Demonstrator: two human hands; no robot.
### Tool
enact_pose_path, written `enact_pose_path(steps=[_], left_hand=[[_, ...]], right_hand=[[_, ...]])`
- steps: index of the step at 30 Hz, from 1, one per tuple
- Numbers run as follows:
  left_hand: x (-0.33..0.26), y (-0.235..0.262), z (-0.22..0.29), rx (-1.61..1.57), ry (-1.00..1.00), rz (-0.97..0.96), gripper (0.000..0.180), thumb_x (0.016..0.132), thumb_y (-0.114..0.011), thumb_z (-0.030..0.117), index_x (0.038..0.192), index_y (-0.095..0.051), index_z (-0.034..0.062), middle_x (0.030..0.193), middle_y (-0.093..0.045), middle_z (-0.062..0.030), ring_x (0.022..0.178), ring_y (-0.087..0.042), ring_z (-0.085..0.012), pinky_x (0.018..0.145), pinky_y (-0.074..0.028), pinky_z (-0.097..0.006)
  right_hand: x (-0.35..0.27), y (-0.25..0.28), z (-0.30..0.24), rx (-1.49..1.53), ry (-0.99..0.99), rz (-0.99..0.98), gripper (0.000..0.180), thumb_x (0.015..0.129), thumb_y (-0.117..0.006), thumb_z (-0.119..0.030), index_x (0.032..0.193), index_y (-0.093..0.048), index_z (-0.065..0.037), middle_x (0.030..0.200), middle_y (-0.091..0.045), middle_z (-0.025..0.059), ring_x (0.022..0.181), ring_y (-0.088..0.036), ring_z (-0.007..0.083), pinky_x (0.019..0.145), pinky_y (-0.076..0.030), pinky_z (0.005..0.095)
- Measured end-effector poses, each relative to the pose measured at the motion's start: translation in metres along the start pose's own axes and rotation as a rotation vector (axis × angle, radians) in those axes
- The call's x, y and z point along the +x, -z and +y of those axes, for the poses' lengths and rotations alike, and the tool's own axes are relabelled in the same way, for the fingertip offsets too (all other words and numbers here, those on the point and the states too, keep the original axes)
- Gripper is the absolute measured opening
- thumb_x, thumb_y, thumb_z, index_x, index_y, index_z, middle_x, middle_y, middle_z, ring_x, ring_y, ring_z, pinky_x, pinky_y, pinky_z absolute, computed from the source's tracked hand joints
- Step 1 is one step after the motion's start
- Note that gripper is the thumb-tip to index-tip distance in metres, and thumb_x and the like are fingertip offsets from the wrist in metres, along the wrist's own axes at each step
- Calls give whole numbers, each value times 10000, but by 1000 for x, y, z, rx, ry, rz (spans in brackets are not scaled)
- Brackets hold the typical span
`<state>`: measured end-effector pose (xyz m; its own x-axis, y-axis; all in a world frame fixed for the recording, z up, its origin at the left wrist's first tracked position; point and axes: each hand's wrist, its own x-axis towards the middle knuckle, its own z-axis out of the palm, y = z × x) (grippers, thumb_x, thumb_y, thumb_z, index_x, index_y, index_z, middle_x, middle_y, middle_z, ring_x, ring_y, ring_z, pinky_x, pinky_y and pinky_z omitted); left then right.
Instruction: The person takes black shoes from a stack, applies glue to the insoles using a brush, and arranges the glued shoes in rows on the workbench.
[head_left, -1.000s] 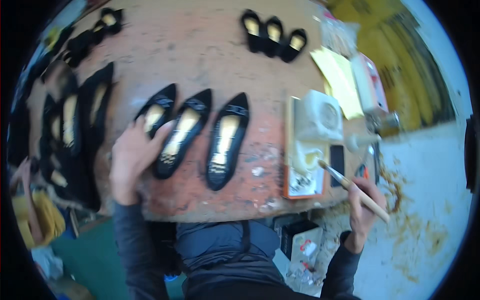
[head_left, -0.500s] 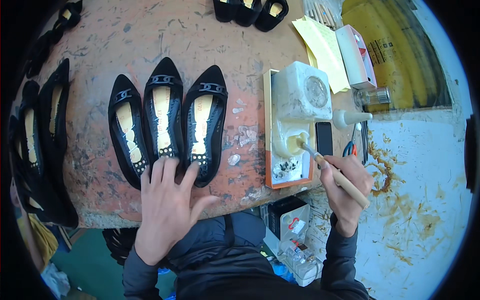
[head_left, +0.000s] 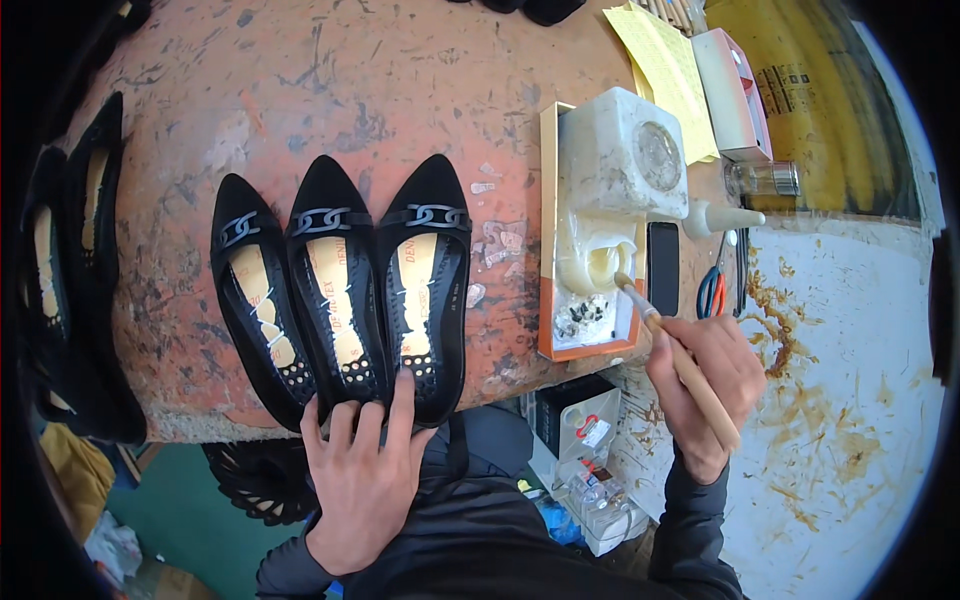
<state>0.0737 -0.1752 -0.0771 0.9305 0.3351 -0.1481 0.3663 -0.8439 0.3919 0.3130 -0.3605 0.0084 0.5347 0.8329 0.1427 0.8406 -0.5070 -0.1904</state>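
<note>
Three black pointed flat shoes, a left one (head_left: 238, 205), a middle one (head_left: 325, 188) and a right one (head_left: 425, 190), lie side by side, toes away from me. Each has a dark chain ornament and a pale insole with dotted heel part. My left hand (head_left: 360, 480) has its fingers hooked over their heels at the table's front edge, gripping them together. My right hand (head_left: 705, 385) is closed around the wooden handle of a brush (head_left: 690, 372). The bristle end is at the rim of a white pot (head_left: 603, 262) of creamy, glue-like stuff, standing in an orange-edged box (head_left: 590, 352).
A grimy white block-shaped container (head_left: 620, 150) fills the box's far end. Right of it are a phone (head_left: 661, 268), a nozzle bottle (head_left: 720, 219), scissors (head_left: 712, 290) and a glass jar (head_left: 765, 179). More black shoes (head_left: 95, 270) stand at the left.
The three shoes have slid toward me with my left hand, to the table's front edge. The brush tip has moved from inside the pot to its near right rim.
</note>
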Motion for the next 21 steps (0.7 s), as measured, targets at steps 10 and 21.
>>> enact_pose_path(steps=[10,21], left_hand=[[5,3,-11,-49,15,2,819,933,-851,414,1584,-577,-2,1247,-664,-131,1235,-613,-352,1054,-471,-512],[14,-2,-23,-136,3,100,740,864,-894,423,1450,-686,22,1204,-696,-129,1122,-689,-359,836,-579,-431]], right_hand=[[-7,24,2,381,-171,86,152,826,-813,-59,916,-760,52,712,-707,129,637,-625,252,605,-463,363],[53,-73,-49,612,137,-91,163,822,-866,7,956,-796,68,896,-803,153,759,-752,280,640,-552,371]])
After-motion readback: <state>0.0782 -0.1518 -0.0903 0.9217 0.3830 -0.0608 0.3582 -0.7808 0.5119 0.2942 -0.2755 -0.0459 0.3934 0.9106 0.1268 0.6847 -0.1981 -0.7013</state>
